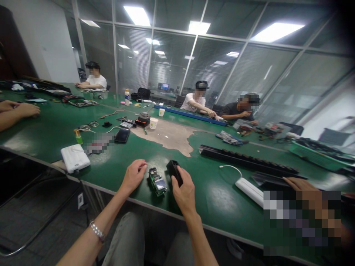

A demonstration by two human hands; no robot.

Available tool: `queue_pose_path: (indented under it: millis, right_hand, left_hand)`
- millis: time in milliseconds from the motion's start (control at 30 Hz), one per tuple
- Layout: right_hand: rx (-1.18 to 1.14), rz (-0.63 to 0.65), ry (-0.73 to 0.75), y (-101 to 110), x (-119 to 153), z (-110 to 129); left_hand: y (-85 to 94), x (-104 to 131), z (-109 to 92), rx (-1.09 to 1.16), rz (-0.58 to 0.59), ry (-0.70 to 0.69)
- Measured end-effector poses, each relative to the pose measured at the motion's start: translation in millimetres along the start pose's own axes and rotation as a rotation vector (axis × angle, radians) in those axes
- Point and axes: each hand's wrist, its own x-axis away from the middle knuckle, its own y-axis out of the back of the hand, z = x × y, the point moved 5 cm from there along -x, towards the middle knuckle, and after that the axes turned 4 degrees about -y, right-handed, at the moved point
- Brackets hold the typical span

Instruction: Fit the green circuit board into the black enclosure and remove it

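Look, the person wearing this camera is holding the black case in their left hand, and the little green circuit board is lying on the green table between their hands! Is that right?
Not quite. The head view shows the black case in the right hand, not the left hand. The little green circuit board is lying on the green table between them.

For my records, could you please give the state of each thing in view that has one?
Right hand: closed around black housing
Black housing: held, tilted
Circuit board: uncased, not held
Left hand: fingers curled
Bottle: upright
Paper cups: upright
Light panels: lit
Computer screen: lit
Green basket: filled
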Motion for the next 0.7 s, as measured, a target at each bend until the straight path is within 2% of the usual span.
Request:
queue_pose_path:
  millis: [100,267,433,700]
  right_hand:
    - [-0.083,-0.032,0.028,11.9,-0.7,25.7]
    - [-0.103,0.063,0.111,9.6,10.0,64.7]
    - [-0.055,0.122,0.110,-5.7,20.1,71.4]
    - [0.010,0.189,0.168,-15.3,24.0,76.7]
  left_hand:
    - [0.3,0.1,-0.5,0.006,0.000,-0.003]
    - [1.6,1.0,-2.5,0.006,0.001,-0.019]
    - [1.6,1.1,-1.1,0.034,-0.004,-0.004]
    - [2.2,1.2,-0.5,0.047,-0.018,-0.008]
